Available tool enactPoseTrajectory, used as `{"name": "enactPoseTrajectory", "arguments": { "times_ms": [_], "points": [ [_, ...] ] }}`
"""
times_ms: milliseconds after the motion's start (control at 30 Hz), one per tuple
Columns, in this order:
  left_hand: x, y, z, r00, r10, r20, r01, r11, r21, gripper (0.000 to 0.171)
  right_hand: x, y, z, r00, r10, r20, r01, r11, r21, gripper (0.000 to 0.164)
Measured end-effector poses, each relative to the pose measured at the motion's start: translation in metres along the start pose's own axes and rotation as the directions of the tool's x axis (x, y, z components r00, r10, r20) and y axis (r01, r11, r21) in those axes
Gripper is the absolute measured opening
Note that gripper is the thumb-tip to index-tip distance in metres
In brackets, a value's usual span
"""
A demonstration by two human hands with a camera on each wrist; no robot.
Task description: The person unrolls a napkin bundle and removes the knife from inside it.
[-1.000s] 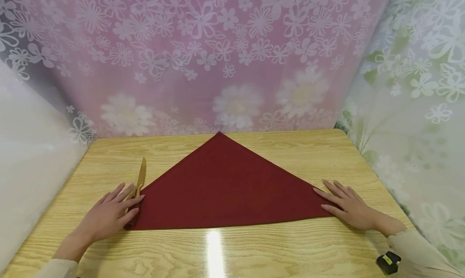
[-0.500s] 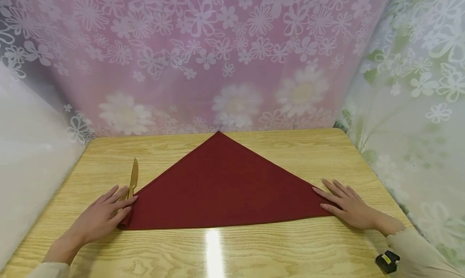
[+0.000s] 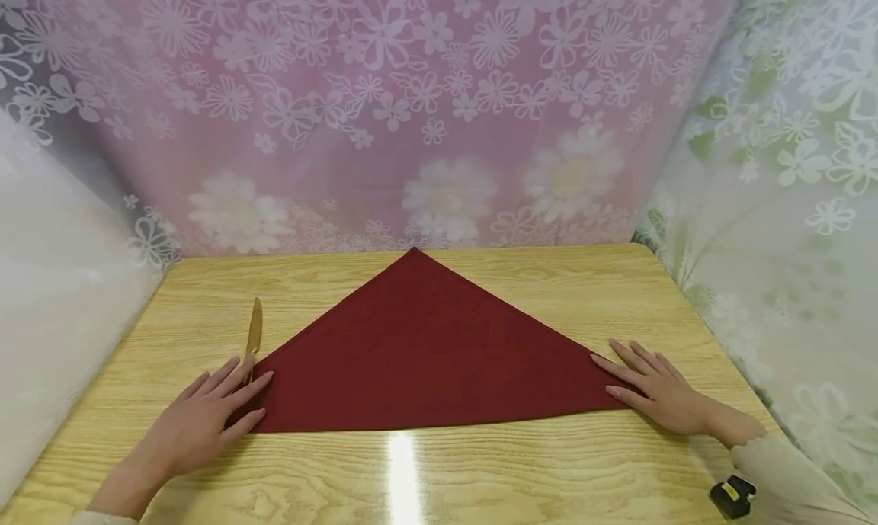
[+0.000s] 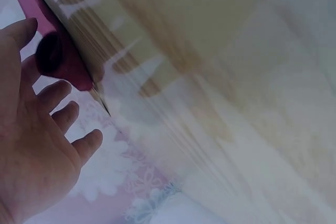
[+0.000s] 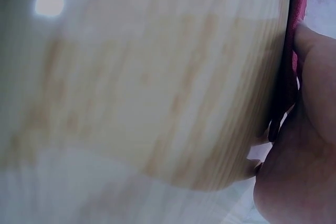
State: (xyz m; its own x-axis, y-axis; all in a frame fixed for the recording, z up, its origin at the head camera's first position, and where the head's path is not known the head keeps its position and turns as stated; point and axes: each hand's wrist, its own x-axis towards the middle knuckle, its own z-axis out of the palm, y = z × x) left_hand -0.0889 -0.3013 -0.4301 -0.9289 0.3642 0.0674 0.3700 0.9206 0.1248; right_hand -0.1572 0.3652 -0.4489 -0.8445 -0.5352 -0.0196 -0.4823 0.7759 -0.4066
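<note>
A dark red cloth (image 3: 411, 350) lies as a broad triangle, its peak at the far table edge. At its left end a gold knife (image 3: 255, 323) points away from me, its lower part hidden by my left hand (image 3: 192, 426). Spread fingers of that hand lie over the cloth's left end. In the left wrist view this end is a hollow roll (image 4: 65, 64), with the knife's tip (image 4: 105, 106) poking out beyond it. My right hand (image 3: 661, 392) rests with extended fingers on the right corner; the right wrist view shows only a strip of red cloth (image 5: 289, 82) beside it.
The wood-grain table (image 3: 521, 472) has a bright reflection near its front. A small black object with a yellow label (image 3: 732, 496) is by the right sleeve. A pink flowered curtain (image 3: 357, 152) hangs behind, with pale sheets at both sides.
The rolled end and knife shifted left under my left hand, mostly in the first half second. That hand then came back right, covering more of the roll. My right hand stays in place.
</note>
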Motion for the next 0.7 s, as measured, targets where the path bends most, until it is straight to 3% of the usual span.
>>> {"name": "enactPoseTrajectory", "arguments": {
  "times_ms": [267, 700],
  "points": [
    [0.000, 0.010, 0.006, 1.000, 0.029, 0.010, -0.029, 0.999, 0.026, 0.050, -0.001, -0.001, 0.000, 1.000, 0.002, -0.004, -0.002, 1.000, 0.002, 0.051],
    [-0.004, -0.002, 0.009, 0.995, 0.079, -0.062, -0.074, 0.994, 0.084, 0.046, -0.001, -0.001, 0.000, 1.000, -0.003, -0.017, 0.003, 1.000, 0.002, 0.051]
  ]
}}
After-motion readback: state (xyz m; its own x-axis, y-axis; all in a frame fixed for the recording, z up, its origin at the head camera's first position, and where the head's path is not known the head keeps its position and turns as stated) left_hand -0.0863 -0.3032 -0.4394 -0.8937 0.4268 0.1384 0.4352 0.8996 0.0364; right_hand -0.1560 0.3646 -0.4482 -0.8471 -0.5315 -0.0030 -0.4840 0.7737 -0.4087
